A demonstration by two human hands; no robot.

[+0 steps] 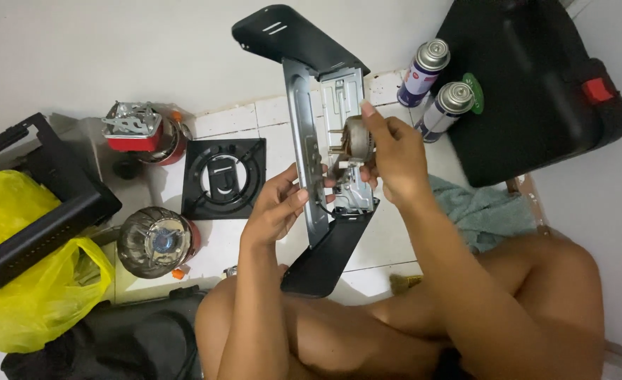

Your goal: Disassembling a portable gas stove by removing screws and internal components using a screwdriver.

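Left hand [277,204] gripping black sheet-metal stove body [309,151]; right hand [394,151] pinching round metal burner [355,137].

The round burner part [356,137] is largely covered by the right hand [395,151]. The black case [529,84] and yellow bag [15,281] are cut off by the frame edges. The stove body [311,141]'s inner mechanism is too small to be resolved.

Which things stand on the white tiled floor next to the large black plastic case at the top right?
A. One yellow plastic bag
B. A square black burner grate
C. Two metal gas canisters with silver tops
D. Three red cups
C: two metal gas canisters with silver tops stand side by side against the left edge of the large black plastic case, on the white tiled floor.
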